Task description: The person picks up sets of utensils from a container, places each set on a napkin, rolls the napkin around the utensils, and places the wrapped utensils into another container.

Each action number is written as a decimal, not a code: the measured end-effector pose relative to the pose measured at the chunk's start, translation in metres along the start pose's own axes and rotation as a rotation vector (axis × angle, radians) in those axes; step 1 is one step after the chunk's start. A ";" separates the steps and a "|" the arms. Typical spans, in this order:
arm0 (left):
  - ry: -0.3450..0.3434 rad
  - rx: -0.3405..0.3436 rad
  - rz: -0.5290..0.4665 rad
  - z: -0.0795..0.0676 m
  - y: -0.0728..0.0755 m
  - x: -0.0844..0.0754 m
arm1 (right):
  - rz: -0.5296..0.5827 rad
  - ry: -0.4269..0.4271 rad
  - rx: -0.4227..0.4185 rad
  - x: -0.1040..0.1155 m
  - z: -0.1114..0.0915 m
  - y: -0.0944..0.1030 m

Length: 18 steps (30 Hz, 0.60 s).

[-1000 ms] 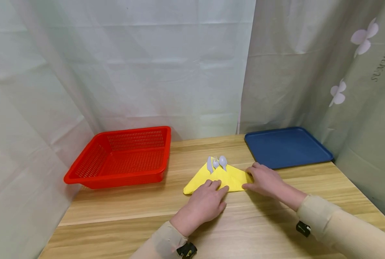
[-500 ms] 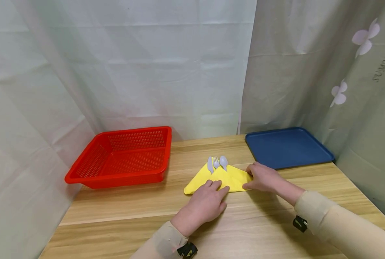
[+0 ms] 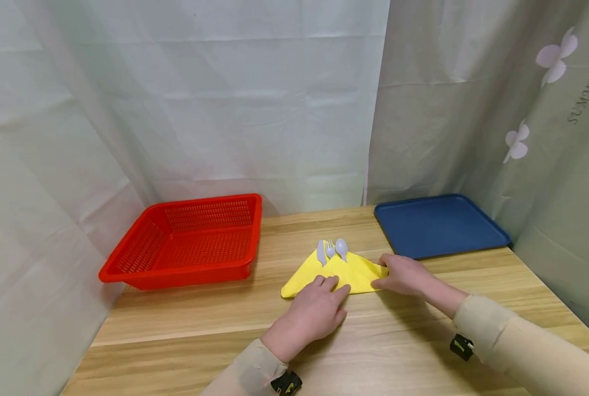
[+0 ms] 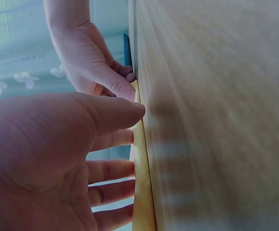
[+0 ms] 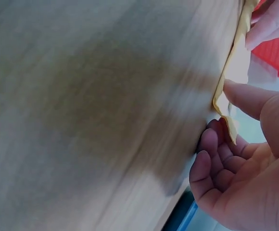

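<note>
A folded yellow napkin lies on the wooden table, its front flap forming a pocket. Out of its top stick a grey plastic knife, a fork and a spoon; their lower ends are hidden in the folds. My left hand rests its outstretched fingers on the napkin's front edge, with the thumb low beside it in the left wrist view. At the napkin's right corner, my right hand has its thumb on the edge and its fingers curled behind the slightly raised corner.
A red perforated basket stands at the back left of the table. At the back right lies a blue tray. Pale curtains hang close behind and on both sides.
My right hand's fingers have drawn slightly toward me, and the napkin's right corner now stands up a little against them. My left hand has stayed in place.
</note>
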<state>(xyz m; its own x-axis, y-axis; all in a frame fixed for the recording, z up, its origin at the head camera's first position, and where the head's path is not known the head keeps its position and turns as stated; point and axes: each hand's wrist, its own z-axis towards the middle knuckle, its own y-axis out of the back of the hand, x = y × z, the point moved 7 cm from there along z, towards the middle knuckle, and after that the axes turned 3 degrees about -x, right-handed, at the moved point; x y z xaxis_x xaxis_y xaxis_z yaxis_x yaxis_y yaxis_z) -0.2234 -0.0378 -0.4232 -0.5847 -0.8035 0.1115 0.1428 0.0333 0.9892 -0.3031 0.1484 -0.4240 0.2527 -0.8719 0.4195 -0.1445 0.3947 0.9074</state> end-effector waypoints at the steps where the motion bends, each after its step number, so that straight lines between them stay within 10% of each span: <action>1: 0.000 0.001 -0.001 0.000 0.000 0.000 | 0.005 -0.002 -0.006 -0.001 0.000 0.000; 18: 0.004 0.009 -0.004 0.000 0.000 0.000 | 0.265 -0.060 -0.024 -0.014 -0.007 -0.002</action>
<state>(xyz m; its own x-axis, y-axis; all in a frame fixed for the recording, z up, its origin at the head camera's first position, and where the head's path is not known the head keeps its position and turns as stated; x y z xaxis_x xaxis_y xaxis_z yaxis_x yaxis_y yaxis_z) -0.2236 -0.0375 -0.4233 -0.5819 -0.8062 0.1069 0.1329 0.0354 0.9905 -0.3001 0.1618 -0.4311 0.1520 -0.7524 0.6410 -0.1751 0.6178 0.7666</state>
